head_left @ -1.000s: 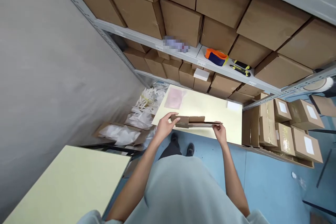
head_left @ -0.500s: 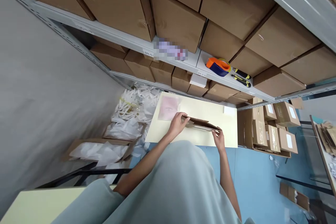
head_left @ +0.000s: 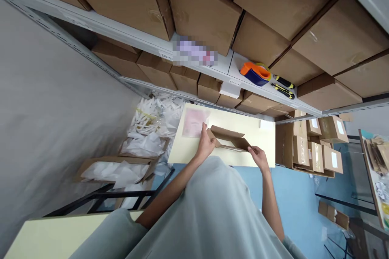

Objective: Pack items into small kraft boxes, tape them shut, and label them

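A small brown cardboard box [head_left: 228,139] stands partly unfolded on a pale yellow table [head_left: 185,151]. My left hand [head_left: 206,143] grips its left end, fingers closed round the flap. At the right front corner, my right hand [head_left: 258,155] pinches the box's edge. A pink sheet [head_left: 193,122] lies flat on the table just beyond my left hand. A small white slip [head_left: 266,125] lies at the table's far right corner.
Metal shelving with large brown cartons [head_left: 200,12] rises behind the table. An orange and blue tape dispenser [head_left: 254,73] and two yellow-black knives [head_left: 282,85] rest on a shelf. White bags [head_left: 152,129] pile left; labelled small boxes [head_left: 316,145] stack right. Another yellow table [head_left: 54,236] is near left.
The flat cardboard piece has been opened up into a box shape and set on the table. My view has shifted closer to the shelving.
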### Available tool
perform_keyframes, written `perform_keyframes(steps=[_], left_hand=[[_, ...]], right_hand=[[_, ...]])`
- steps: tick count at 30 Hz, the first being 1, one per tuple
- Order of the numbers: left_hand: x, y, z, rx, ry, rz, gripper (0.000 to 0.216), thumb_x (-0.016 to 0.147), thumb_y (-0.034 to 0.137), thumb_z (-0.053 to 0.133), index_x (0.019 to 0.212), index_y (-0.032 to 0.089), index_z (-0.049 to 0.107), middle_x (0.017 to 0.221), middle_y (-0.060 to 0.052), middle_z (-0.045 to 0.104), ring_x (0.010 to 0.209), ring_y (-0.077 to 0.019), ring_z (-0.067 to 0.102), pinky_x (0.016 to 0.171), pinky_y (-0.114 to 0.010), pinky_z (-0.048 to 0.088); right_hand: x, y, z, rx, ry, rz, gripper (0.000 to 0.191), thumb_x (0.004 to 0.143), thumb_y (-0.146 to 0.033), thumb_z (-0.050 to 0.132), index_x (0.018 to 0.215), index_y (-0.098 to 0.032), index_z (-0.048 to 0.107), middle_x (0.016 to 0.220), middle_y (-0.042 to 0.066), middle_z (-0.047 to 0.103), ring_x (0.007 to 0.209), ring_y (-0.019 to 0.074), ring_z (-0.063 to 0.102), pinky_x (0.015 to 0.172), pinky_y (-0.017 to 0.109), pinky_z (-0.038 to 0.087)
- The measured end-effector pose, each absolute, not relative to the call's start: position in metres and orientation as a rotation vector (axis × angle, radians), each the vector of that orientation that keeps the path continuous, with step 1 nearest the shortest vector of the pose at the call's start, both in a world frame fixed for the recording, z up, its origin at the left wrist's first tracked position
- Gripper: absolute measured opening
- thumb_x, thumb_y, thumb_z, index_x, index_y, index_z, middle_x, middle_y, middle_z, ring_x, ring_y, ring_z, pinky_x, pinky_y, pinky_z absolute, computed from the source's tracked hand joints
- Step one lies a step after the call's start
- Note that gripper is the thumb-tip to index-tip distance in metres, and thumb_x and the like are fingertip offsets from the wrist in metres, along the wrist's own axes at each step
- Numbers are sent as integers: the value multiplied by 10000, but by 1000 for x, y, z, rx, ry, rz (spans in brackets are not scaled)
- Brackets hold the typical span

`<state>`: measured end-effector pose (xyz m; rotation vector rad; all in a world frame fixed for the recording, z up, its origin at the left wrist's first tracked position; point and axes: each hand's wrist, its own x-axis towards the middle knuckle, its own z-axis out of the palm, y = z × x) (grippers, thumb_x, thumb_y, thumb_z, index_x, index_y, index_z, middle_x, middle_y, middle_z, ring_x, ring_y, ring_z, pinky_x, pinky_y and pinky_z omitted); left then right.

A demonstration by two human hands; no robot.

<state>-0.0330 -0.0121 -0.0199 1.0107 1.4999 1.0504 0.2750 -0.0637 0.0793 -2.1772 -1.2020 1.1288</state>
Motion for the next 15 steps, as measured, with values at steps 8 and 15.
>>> perform_keyframes(steps=[8,15], left_hand=[[-10,-31,-13,866,1620,1008,683,872,203,691,1547,194,588,1478,-207,742,1365,-348,769,1109,-496,689],[-7,-52,9,1236,1724,788,498,914,172,678,1398,217,785,1338,-117,790,1164,-319,784,1064,-430,664]], right_hand=[[274,-39,78,-2180,-1817,940,459,1053,-610,563,814,-277,770,814,115,825,784,323,761,778,407,530],[301,-22,69,-2262,-1674,685,521,1123,-631,492,866,-234,712,754,119,763,727,299,703,762,390,516]])
